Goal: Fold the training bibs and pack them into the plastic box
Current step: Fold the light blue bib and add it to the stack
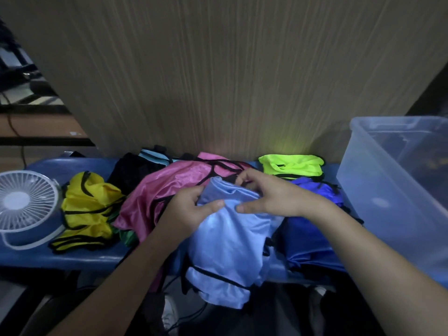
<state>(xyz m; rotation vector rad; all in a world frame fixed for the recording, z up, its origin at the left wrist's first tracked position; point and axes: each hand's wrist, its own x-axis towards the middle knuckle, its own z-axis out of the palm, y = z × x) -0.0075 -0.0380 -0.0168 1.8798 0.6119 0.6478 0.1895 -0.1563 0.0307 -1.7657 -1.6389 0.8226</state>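
- The pale blue satin training bib with black trim (228,243) lay in the middle of the long blue bench (80,258), its long axis running from 12 o'clock, under the hands, to 6 o'clock, where its lower end hung over the bench's near edge.
- The left hand (189,209) gripped the bib's top edge at about 10 o'clock of the cloth, thumb on top and fingers curled beneath.
- The right hand (269,197) pinched the same edge at about 1 o'clock, its thumb flat on the fabric and its fingers tucked into the folds.
- Both hands sat equally near the bib; the right was the nearer to the clear plastic storage box (397,190), which stood at 3 o'clock, open and apparently not yet holding any bibs.
- Judging from this, the next fold would bring the top edge towards 6 o'clock, along the long axis.
- Bibs counted: one pale blue, one crumpled pink bib (169,187), one yellow bib (89,209), one neon-green bib (291,166), one royal-blue bib (312,229), one black bib (133,168), plus scraps of turquoise and dark green fabric I could not count.
- One small white desk fan (24,204) stood at 9 o'clock.
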